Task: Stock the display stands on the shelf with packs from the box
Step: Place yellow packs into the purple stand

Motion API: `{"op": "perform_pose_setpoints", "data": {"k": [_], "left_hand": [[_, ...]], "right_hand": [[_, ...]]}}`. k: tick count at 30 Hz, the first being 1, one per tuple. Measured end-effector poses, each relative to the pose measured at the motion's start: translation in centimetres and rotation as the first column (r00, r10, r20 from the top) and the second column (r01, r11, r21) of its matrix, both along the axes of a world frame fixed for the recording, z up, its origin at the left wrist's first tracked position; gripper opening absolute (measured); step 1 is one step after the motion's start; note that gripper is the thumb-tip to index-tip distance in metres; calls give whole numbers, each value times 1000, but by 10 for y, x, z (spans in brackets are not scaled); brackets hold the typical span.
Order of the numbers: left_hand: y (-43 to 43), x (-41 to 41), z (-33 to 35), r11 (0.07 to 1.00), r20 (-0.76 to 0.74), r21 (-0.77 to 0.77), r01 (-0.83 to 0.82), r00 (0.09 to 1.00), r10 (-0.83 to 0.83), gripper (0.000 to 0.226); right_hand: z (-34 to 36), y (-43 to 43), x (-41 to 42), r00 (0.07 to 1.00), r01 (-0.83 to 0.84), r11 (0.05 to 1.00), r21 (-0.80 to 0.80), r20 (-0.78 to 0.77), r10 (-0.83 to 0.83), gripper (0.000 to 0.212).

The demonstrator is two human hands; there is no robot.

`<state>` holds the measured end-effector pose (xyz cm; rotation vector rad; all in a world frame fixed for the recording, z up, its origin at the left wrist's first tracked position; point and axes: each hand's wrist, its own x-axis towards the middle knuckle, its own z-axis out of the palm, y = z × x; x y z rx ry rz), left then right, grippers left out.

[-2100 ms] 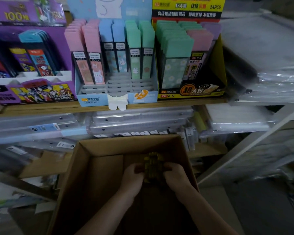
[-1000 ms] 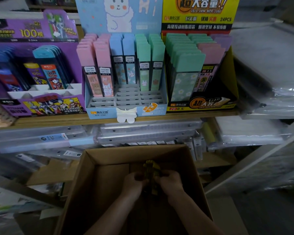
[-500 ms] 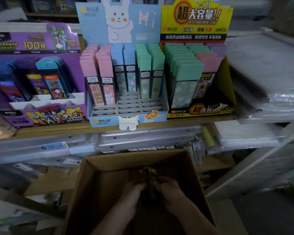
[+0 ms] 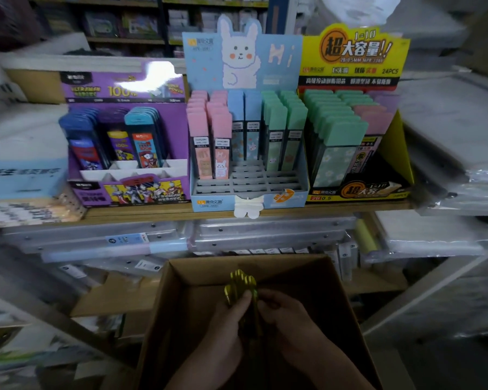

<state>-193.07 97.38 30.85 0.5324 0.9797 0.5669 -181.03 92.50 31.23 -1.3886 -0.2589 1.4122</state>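
1. Head view, hands: both forearms reach in from 6 o'clock into the open cardboard box (image 4: 172,319). The left hand (image 4: 230,330) and right hand (image 4: 289,319) meet at the box's middle, fingers curled, and grip a bundle of gold packs (image 4: 241,282) between them. The left thumb presses on the bundle's side. The bundle's top stands above the knuckles, pointing to 12 o'clock.
2. Head view, task things: the packs are inside the box, below the wooden shelf (image 4: 152,213). Three display stands sit side by side on it at 12 o'clock.
3. Head view, writing:
   - The purple stand (image 4: 96,91), at 10 o'clock, reads "ULTRAMAN HEROES", "100" and "SUPER POWER".
   - The blue rabbit stand (image 4: 203,66), in the centre, reads "Hi".
   - The yellow stand (image 4: 350,52), at 1 o'clock, reads "1=10", "2B/0.5MM", "24PCS" and, on its front, "2B 0.5".
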Motion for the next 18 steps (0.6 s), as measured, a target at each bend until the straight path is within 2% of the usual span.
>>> {"op": "perform_pose_setpoints", "data": {"k": [4, 8, 13, 18], "left_hand": [[-4, -21, 28, 989, 13, 149, -13, 1000, 11, 61], [-4, -41, 57, 976, 84, 210, -52, 996, 35, 48], [0, -66, 91, 953, 138, 294, -72, 990, 32, 39], [8, -87, 121, 912, 107, 406, -60, 994, 18, 52]], "right_hand": [[26, 1, -14, 992, -108, 984, 141, 75, 98, 26], [62, 1, -31, 949, -197, 966, 166, 279, 146, 26], [98, 7, -54, 938, -135, 969, 205, 342, 59, 25], [133, 13, -72, 901, -202, 945, 256, 428, 76, 19]]}}
